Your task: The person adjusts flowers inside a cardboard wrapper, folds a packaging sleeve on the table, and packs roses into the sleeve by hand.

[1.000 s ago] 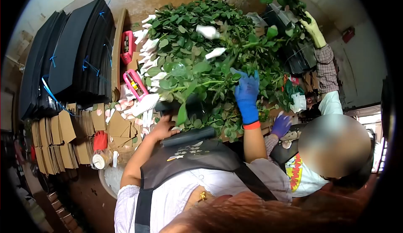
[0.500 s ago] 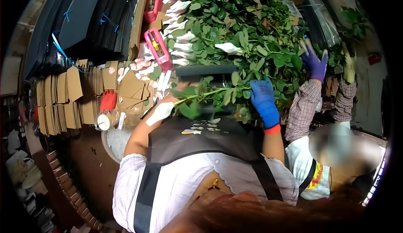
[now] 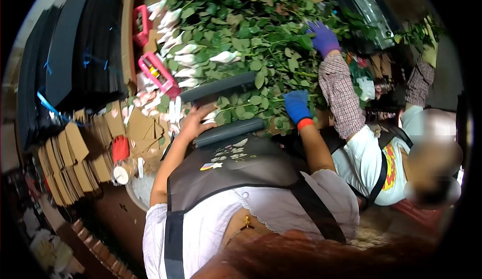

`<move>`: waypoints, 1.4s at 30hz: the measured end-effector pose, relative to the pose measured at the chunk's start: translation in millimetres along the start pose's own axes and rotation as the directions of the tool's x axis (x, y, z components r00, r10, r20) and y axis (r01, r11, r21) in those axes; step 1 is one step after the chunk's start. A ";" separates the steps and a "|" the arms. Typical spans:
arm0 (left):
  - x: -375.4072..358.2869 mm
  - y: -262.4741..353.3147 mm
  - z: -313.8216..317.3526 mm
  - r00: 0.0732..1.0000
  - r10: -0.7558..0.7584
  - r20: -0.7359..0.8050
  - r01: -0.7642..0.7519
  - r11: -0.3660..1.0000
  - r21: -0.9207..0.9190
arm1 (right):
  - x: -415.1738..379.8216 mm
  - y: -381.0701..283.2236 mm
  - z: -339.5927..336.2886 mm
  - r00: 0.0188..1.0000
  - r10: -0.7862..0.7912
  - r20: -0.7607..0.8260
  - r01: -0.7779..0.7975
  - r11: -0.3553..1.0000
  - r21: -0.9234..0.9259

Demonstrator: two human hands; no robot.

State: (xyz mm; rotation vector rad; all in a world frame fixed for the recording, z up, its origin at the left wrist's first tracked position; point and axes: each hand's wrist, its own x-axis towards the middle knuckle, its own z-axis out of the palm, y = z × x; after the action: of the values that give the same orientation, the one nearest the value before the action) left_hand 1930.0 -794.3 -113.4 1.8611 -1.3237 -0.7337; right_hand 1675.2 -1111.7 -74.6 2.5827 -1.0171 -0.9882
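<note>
Brown floor [image 3: 118, 213] was seen at eight o'clock. Green leafy stems [image 3: 241, 33] with white-sleeved heads [image 3: 224, 57] were heaped at twelve, and tall black sheets [image 3: 75, 53] were stacked at ten. Near the centre, more leafy stems [image 3: 246, 109] were laid between two long black bars [image 3: 221, 87]. The bare left hand [image 3: 195, 123] was held at nine, fingers part-spread; the blue-gloved right hand [image 3: 297, 105] was placed by leaves at two, fingers bunched. Whether anything was gripped could not be told.

Grey wall [image 3: 448, 90] at right, dim; reddish-brown floor [image 3: 108, 206] lower left; bright light at right edge.
</note>
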 end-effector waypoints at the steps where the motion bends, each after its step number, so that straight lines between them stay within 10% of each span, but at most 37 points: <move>1: 0.2 1.8 -0.8 1.000 0.002 0.006 -0.002 1.000 0.008 | 5.1 -3.5 2.6 1.000 0.016 -0.005 -0.016 1.000 -0.020; 12: 9.0 27.0 -16.8 0.990 -0.107 0.088 0.096 0.988 0.119 | -16.7 46.2 -22.3 0.988 -0.157 -0.008 0.140 0.857 0.496; 16: 9.1 11.0 1.3 0.997 -0.073 -0.011 0.074 0.975 0.209 | -48.2 67.5 -97.6 0.956 0.102 -0.275 0.136 0.676 0.724; 18: 9.4 11.2 3.7 0.998 -0.055 -0.029 0.060 0.970 0.234 | -26.6 81.1 -116.7 0.842 0.281 -0.460 0.192 0.641 0.743; 20: 10.8 3.9 6.4 0.999 0.033 -0.031 -0.025 0.972 0.233 | 13.0 89.6 -123.9 0.455 0.328 -0.828 0.233 0.853 0.466; 22: 11.8 8.5 3.4 1.000 0.029 -0.011 -0.025 0.968 0.248 | 50.5 94.4 -137.5 0.397 0.210 -0.893 0.072 0.963 0.258; 25: 10.6 11.8 2.6 1.000 -0.002 -0.017 0.007 0.966 0.260 | 110.8 94.1 -122.6 0.777 0.047 -0.628 0.079 0.982 0.172; 28: 9.9 16.2 3.4 0.997 -0.073 -0.032 0.078 0.969 0.234 | 104.3 97.0 -170.4 0.729 0.114 -0.675 0.097 0.959 0.266; 29: 9.5 16.1 4.4 0.996 -0.074 -0.047 0.083 0.968 0.236 | 91.5 93.0 -176.7 0.471 0.105 -0.876 0.237 0.941 0.240; 34: 9.6 20.4 1.7 0.995 -0.084 -0.059 0.096 0.963 0.251 | 83.8 16.2 -175.6 0.874 -0.140 -0.466 0.245 0.954 0.172; 36: 10.0 34.3 -2.9 0.989 -0.128 -0.078 0.143 0.962 0.233 | 124.1 -10.6 -92.7 0.696 -0.317 -0.644 0.451 0.891 0.050; 42: 9.3 33.3 -3.0 0.989 -0.096 -0.109 0.117 0.971 0.208 | 109.1 39.5 -167.1 0.759 -0.311 -0.571 0.616 0.628 0.476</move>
State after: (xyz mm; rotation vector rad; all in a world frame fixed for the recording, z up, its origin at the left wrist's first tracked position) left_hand 1917.4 -809.3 -84.8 2.1253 -1.2896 -0.5626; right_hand 1821.7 -1223.5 11.6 3.5426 -0.5923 -0.0209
